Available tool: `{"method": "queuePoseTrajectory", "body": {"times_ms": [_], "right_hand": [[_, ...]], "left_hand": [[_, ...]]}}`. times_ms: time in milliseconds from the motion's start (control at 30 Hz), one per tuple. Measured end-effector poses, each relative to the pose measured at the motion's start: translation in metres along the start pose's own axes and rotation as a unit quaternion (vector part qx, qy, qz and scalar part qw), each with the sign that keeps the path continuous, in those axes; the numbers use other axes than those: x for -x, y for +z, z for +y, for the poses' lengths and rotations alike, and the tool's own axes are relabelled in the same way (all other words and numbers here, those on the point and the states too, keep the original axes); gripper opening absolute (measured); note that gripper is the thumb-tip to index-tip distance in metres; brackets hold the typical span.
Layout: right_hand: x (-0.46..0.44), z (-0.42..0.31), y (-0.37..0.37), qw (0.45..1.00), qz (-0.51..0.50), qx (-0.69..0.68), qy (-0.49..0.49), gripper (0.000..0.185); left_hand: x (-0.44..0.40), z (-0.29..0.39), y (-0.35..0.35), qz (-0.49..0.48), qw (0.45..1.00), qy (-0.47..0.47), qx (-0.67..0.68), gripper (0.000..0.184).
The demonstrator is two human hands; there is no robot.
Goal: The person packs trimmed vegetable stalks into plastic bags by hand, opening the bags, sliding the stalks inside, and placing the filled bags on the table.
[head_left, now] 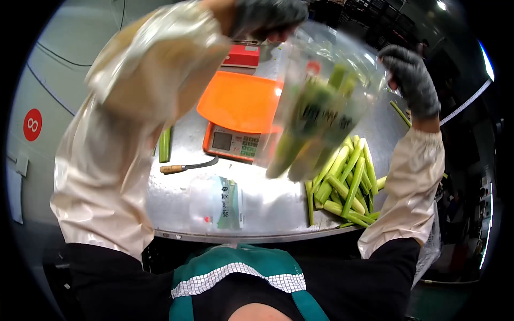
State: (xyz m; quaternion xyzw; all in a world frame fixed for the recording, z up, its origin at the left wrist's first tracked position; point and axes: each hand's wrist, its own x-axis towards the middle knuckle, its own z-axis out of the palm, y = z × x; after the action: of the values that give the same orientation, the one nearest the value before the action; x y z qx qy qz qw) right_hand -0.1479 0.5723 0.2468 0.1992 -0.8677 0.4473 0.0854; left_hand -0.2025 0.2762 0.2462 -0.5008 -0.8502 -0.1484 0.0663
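A clear plastic bag (350,109) with dark printing hangs raised over the table, blurred by motion. Thick green vegetable stalks (286,152) are inside it. My left hand (273,18), in a grey glove, is closed on the bag's upper left corner at the top of the view. At the bag's upper right edge, my right hand (409,80), gloved alike, has its fingers bent around the plastic. Below the bag lies a heap of cut green stalks (350,182) on the metal table (267,206).
Behind the bag stands a scale with an orange pan (238,101) and a keypad. A curved knife (187,167) with a wooden handle lies in front of it. Nearer me is a flat printed bag (219,203). A green stalk (165,144) lies at left, beside my sleeve.
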Motion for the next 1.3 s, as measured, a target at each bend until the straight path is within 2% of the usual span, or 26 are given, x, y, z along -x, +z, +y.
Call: {"method": "queuePoseTrajectory", "body": {"times_ms": [33, 67, 133, 200, 233, 267, 300, 333, 400, 433, 467, 533, 600, 667, 733, 767, 833, 1000, 1067, 1100, 1133, 1167, 1200, 1233, 1267, 1300], "right_hand": [[-0.021, 0.017, -0.017, 1.0, 0.014, -0.002, -0.004, 0.014], [-0.04, 0.031, -0.03, 1.0, 0.027, -0.003, -0.008, 0.014], [-0.07, 0.037, -0.034, 0.986, 0.134, 0.07, 0.067, 0.013], [-0.11, 0.07, -0.039, 0.954, 0.197, 0.224, 0.022, 0.012], [-0.126, 0.096, -0.036, 0.951, 0.227, 0.211, -0.017, 0.012], [-0.144, 0.128, -0.034, 0.934, 0.227, 0.274, -0.024, 0.015], [-0.151, 0.138, -0.015, 0.844, 0.256, 0.472, -0.002, 0.019], [-0.168, 0.169, -0.006, 0.867, 0.263, 0.406, 0.115, 0.023], [-0.178, 0.225, 0.029, 0.855, 0.257, 0.396, 0.213, 0.024], [-0.178, 0.24, 0.049, 0.848, 0.245, 0.384, 0.271, 0.024], [-0.171, 0.255, 0.064, 0.86, 0.222, 0.371, 0.273, 0.024], [-0.155, 0.287, 0.094, 0.873, 0.224, 0.339, 0.269, 0.024], [-0.14, 0.316, 0.11, 0.87, 0.221, 0.35, 0.269, 0.022], [-0.116, 0.328, 0.119, 0.887, 0.232, 0.35, 0.192, 0.02], [-0.098, 0.341, 0.121, 0.888, 0.247, 0.338, 0.191, 0.019], [-0.091, 0.347, 0.122, 0.887, 0.25, 0.337, 0.194, 0.019], [-0.081, 0.353, 0.117, 0.884, 0.239, 0.36, 0.179, 0.02], [-0.062, 0.335, 0.11, 0.916, 0.116, 0.339, 0.18, 0.025], [-0.035, 0.264, 0.123, 0.943, 0.05, 0.249, 0.213, 0.027], [-0.011, 0.263, 0.139, 0.964, 0.001, 0.187, 0.189, 0.027], [0.023, 0.224, 0.157, 0.986, -0.085, 0.064, 0.127, 0.023], [0.057, 0.194, 0.182, 0.969, -0.181, 0.065, 0.152, 0.018], [0.081, 0.17, 0.202, 0.928, -0.354, 0.076, 0.093, 0.018], [0.121, 0.155, 0.23, 0.921, -0.366, 0.119, -0.067, 0.021], [0.145, 0.132, 0.254, 0.907, -0.41, 0.095, -0.003, 0.035], [0.167, 0.12, 0.279, 0.902, -0.407, 0.138, -0.041, 0.049]], "left_hand": [[-0.011, 0.007, 0.001, 0.128, 0.915, -0.142, 0.356, 0.02], [-0.032, -0.002, 0.0, 0.184, 0.9, -0.147, 0.366, 0.019], [-0.086, -0.042, 0.005, 0.22, 0.95, -0.125, 0.181, 0.016], [-0.135, -0.093, 0.027, 0.23, 0.965, -0.108, -0.067, 0.014], [-0.16, -0.123, 0.045, 0.222, 0.949, -0.096, -0.202, 0.013], [-0.179, -0.151, 0.065, 0.203, 0.92, -0.087, -0.323, 0.012], [-0.201, -0.183, 0.093, 0.193, 0.891, -0.088, -0.402, 0.011], [-0.219, -0.21, 0.119, 0.18, 0.872, -0.096, -0.446, 0.01], [-0.242, -0.233, 0.191, 0.174, 0.911, -0.271, -0.256, 0.015], [-0.249, -0.236, 0.22, 0.184, 0.899, -0.357, -0.173, 0.019], [-0.226, -0.245, 0.259, 0.208, 0.919, -0.247, -0.227, 0.015], [-0.204, -0.226, 0.282, 0.162, 0.937, -0.308, -0.027, 0.017], [-0.196, -0.215, 0.289, 0.055, 0.96, -0.275, 0.009, 0.02], [-0.187, -0.196, 0.289, 0.018, 0.966, -0.257, 0.013, 0.02], [-0.177, -0.183, 0.292, -0.086, 0.973, -0.211, -0.024, 0.02], [-0.17, -0.179, 0.295, -0.106, 0.977, -0.183, -0.032, 0.021], [-0.146, -0.153, 0.277, -0.046, 0.976, -0.213, 0.025, 0.025], [-0.054, -0.092, 0.199, 0.244, 0.957, -0.126, 0.098, 0.019], [0.009, -0.062, 0.171, 0.253, 0.937, -0.195, 0.139, 0.017], [0.043, -0.052, 0.166, 0.248, 0.935, -0.224, 0.121, 0.014], [0.079, -0.039, 0.172, 0.25, 0.909, -0.291, 0.16, 0.013], [0.112, -0.029, 0.181, 0.262, 0.9, -0.324, 0.128, 0.016], [0.145, -0.014, 0.19, 0.228, 0.872, -0.407, 0.149, 0.015], [0.18, -0.001, 0.203, 0.186, 0.832, -0.478, 0.211, 0.015], [0.21, 0.016, 0.215, 0.145, 0.807, -0.534, 0.207, 0.015], [0.245, 0.029, 0.237, 0.132, 0.832, -0.52, 0.141, 0.014]]}}
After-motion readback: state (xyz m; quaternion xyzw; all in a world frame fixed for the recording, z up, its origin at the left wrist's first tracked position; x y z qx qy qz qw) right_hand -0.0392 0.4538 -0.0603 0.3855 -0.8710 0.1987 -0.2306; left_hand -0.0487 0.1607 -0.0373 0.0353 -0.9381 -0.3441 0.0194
